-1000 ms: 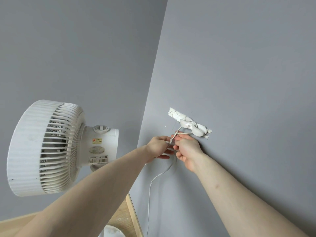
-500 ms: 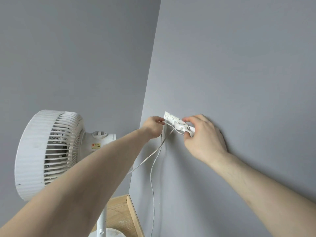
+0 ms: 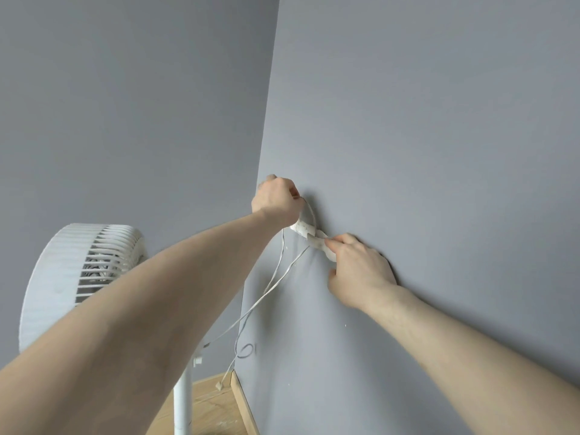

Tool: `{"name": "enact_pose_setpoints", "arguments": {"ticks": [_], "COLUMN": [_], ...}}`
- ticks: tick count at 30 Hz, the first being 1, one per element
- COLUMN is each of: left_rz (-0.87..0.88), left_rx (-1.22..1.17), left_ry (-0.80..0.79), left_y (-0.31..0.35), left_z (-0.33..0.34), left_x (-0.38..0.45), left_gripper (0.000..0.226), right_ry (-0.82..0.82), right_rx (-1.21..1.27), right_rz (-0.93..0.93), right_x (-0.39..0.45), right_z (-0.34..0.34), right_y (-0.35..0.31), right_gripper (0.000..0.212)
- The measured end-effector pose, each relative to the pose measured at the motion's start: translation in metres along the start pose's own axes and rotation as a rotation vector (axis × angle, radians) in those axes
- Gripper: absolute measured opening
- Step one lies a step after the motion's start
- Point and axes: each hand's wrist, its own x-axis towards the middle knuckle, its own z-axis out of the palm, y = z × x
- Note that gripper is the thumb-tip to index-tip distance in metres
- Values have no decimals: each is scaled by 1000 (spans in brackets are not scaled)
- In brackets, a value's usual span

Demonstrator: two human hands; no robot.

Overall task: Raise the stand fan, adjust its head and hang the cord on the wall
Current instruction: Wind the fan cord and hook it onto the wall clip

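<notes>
The left hand point(image 3: 276, 199) is curled at the upper end of a white hook strip point(image 3: 309, 233) fixed to the grey wall point(image 3: 423, 152), fingers closed round the thin white cord point(image 3: 276, 277), which loops out from the fist over the top of the strip. The right hand point(image 3: 357, 271) sits just at four o'clock from it, thumb and forefinger pinching the lower end of the strip while the other fingers spread against the wall. Below the strip, two strands of cord hang at about seven o'clock, one running towards the fan's pole point(image 3: 183, 400), the other dropping to a small loop and a loose end near the wooden floor point(image 3: 213, 409). The stand fan point(image 3: 81, 271) stands at nine o'clock from the hands, head raised, well apart from the wall corner.

The cord looks light, limp and fairly slick, so it will probably slide off a hook unless seated fully behind it; a pinch close to the hook, rather than far down the hanging length, should give the most control. The strip looks worn and possibly only stuck on, so steadying it as the right hand does seems wise; a hard tug on the cord could pull it loose. Hanging appears to be under way, not finished.
</notes>
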Motion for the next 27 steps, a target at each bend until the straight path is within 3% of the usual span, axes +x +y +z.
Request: {"name": "enact_pose_setpoints", "arguments": {"ticks": [5,19,27], "left_rz": [35,32,93], "left_rx": [63,-238,-346], "left_ry": [62,292,314], "left_y": [16,80,113], "left_z": [-22,-120,-171], "left_x": [13,32,30], "left_gripper": [10,18,23], "right_ry": [-24,-121,-158], "right_rx": [-24,-40,4], "right_rz": [-6,24,52], "right_x": [-1,-3,0], "right_z": [-2,-11,-26], "right_y": [-1,-5,-10], "right_gripper": [66,56,48]}}
